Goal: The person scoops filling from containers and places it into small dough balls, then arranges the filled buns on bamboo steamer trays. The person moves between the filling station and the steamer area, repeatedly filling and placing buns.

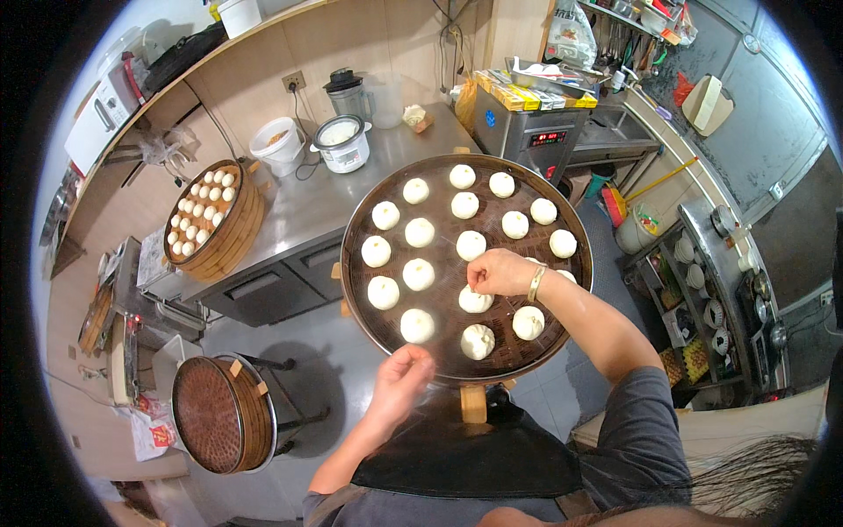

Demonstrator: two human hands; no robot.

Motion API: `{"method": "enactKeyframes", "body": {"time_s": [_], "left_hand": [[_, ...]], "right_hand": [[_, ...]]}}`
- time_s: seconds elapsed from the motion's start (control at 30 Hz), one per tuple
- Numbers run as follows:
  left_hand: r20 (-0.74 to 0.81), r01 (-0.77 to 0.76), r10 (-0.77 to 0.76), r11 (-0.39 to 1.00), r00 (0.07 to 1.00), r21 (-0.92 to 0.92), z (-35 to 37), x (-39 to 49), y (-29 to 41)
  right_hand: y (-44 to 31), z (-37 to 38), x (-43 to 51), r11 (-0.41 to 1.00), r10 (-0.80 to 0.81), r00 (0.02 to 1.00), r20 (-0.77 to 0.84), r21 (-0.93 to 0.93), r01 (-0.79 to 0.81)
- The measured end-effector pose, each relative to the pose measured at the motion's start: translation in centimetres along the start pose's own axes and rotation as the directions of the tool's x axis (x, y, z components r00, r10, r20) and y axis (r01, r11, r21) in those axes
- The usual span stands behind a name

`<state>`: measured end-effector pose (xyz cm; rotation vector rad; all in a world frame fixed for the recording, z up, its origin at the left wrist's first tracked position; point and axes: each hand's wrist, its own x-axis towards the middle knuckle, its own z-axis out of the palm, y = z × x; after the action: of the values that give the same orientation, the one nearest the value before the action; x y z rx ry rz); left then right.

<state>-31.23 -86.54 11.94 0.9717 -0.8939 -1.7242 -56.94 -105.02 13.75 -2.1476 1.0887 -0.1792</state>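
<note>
A large round steamer tray [441,296] with a woven base stands in front of me, bearing many white dough buns. My right hand [497,271], with a bracelet at its wrist, is over the right half of the tray, its fingertips pinched at the top of a bun [475,302]. Whether they grip it is hidden. Near the tray's front rim is my left hand [407,374], slightly blurred, thumb and fingers close together, just below another bun [417,326]. Nothing shows clearly between its fingers. A pleated bun [477,342] lies between the two hands.
Stacked bamboo steamers [227,240] with small round buns stand on the steel counter [296,214] at left. Behind are a rice cooker [342,148], a white bucket [276,145] and a blender [346,95]. Lower left, more steamers [253,421] rest on a stand. Shelving [691,283] is at right.
</note>
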Motion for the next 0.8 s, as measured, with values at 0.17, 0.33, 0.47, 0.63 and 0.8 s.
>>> {"method": "enactKeyframes", "body": {"time_s": [0.17,0.33,0.47,0.63,0.8], "left_hand": [[0.029,0.044,-0.043,0.998,0.999,-0.048,-0.3,0.3,0.1],[0.082,0.105,-0.105,0.994,0.991,-0.007,0.8,1.0,-0.3],[0.111,0.104,-0.108,0.994,0.988,0.038,1.5,1.3,-0.3],[0.19,0.143,-0.161,0.984,0.968,0.107,1.9,1.4,-0.5],[0.214,0.083,-0.122,0.98,0.969,0.183,2.3,1.2,-0.5]], "right_hand": [[-3.2,1.1,-3.3,0.969,-0.136,0.968,-0.211,-0.23,0.086],[-9.8,5.7,-9.3,0.951,-0.118,0.957,-0.264,0.248,0.186],[-11.2,8.3,-10.7,0.908,-0.08,0.912,-0.402,0.348,0.233],[-10.1,9.4,-11.5,0.916,-0.075,0.854,-0.516,0.303,0.263],[-10.3,9.4,-12.2,0.933,-0.083,0.819,-0.568,0.246,0.265]]}}
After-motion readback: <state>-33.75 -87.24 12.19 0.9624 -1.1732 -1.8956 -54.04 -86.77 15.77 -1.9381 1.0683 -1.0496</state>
